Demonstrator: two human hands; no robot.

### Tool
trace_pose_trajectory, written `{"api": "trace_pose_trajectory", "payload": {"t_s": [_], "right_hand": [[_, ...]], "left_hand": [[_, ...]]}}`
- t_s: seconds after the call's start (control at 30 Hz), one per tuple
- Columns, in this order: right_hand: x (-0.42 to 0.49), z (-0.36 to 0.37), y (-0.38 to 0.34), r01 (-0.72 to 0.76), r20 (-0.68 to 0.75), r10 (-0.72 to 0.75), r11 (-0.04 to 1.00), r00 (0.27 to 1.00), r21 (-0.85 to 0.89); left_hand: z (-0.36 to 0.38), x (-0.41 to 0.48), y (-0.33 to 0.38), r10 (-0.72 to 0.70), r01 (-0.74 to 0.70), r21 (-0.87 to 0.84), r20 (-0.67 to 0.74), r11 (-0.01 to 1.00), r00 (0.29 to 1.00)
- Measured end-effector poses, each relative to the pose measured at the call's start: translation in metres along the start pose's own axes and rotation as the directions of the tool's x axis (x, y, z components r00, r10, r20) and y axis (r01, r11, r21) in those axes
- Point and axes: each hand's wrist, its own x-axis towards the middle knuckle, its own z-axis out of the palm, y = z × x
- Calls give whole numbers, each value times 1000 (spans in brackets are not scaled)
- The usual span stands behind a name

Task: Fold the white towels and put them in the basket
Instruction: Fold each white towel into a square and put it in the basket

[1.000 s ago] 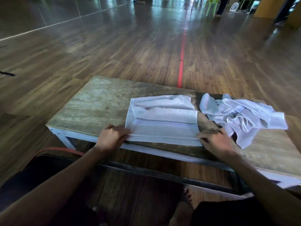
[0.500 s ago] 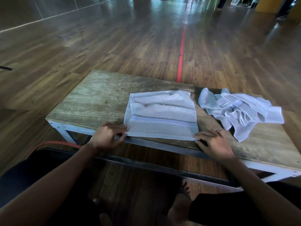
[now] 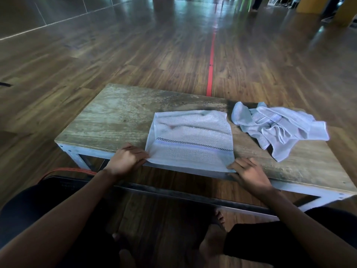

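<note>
**Towel held at two near corners on the bench**

Nearest, on the wooden floor (image 3: 135, 60): bare feet (image 3: 212, 244), with dark cloth over both knees. At the left knee, partly hidden by the forearm, a dark tub (image 3: 63, 182) with a red rim; impossible to tell what kind.

Next, at the front edge of the bench (image 3: 116, 120): left hand (image 3: 126, 161), knuckles up, fingers (image 3: 142, 154) curled and grasping the near left corner of the towel (image 3: 193, 132). Opposite it, right hand (image 3: 249, 174), fingers loosely bent, tips touching the near right corner; pinching or only touching, cannot tell.

Between the hands, lying flat on the bench and right of its middle: the towel, white, roughly square, near hem along the bench's front edge. Across its near part, a thin dark checked stripe. Toward its far edge, a few soft ridges.

Further right and slightly further back, just beside the towel but not touching it: a second towel (image 3: 280, 130), white, crumpled in loose folds, untouched by either hand.

Left half of the bench top: worn, pale, scuffed wood.

Beyond the bench: glossy floor boards with a red line (image 3: 211, 55) running straight away. At the far left, a tiled wall (image 3: 38, 12). Far end blurred.
</note>
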Motion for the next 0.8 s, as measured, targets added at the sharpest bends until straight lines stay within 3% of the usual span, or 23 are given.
{"api": "trace_pose_trajectory", "payload": {"t_s": [0.27,0.4,0.63,0.8], "right_hand": [[15,-46,16,-148,171,113,967,979,208],[60,-94,35,-156,96,138,963,986,221],[172,-198,65,-190,-55,202,966,978,176],[221,-261,74,-226,-163,239,969,957,98]], "left_hand": [[-41,19,1,12,9,-118,179,993,984],[-91,65,-9,-102,142,-141,262,980,960],[-202,175,-31,-351,356,-111,63,928,934],[-277,221,-32,-390,389,-35,-43,921,920]]}}
